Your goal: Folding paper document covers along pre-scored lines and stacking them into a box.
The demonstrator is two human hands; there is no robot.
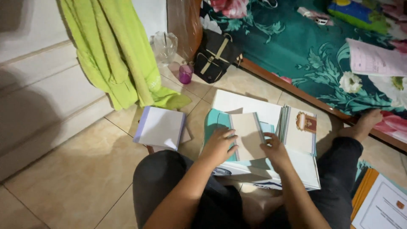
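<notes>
Scanning from the left, I see a lime-green towel (114,55) hanging soft and rumpled down to the glossy beige floor tiles (72,178), and beside its hem a purple-edged stack of white sheets (160,127) lying flat on the floor. Behind it, near the bed's corner, stand a clear glass vase (164,46), a small purple cup (185,73) and a black bag (215,56) with tan straps. Now the middle: my left hand (218,146) lies spread, fingers loosely curled, pressing on the left edge of a thin beige booklet (248,135), which rests on a teal folder atop the white cardboard box (263,169) on my lap. My right hand (274,149) pinches the booklet's right edge, half closed, thumb towards the pages. Risk, as I judge it: the booklet is light, smooth paper on a slick cover, so a careless tug could slide it off the box's near edge or crease the page. Just right, a fanned pile of paper sheets (299,127) with a gold-and-red emblem leans at the box's right edge; a nudge from my wrist could spill it onto the tiles. Far right, the floral teal bedspread (305,51) carries a loose printed sheet (373,59).
</notes>
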